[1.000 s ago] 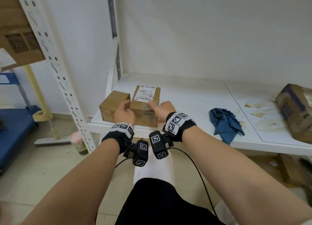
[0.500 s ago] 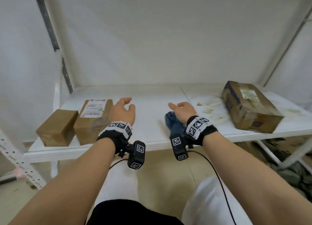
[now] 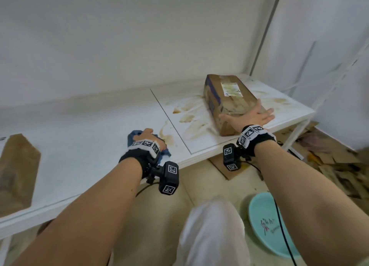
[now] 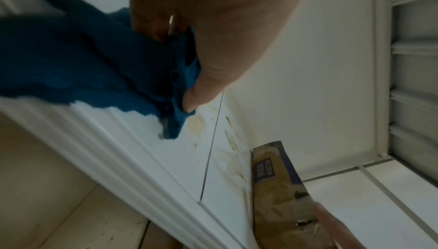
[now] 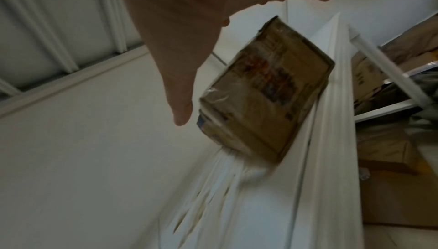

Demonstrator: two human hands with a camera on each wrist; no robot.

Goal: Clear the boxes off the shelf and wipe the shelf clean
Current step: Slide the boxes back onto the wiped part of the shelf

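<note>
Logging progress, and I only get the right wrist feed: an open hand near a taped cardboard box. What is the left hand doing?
Observer: The left hand grips a blue cloth lying on the shelf, with the thumb pinching it.
Operator: Other boxes on the shelf?
Observer: Yes, a plain brown box sits at the shelf's far left end.
Operator: Any dirt near the cloth?
Observer: A brown stain lies just right of the cloth.
</note>
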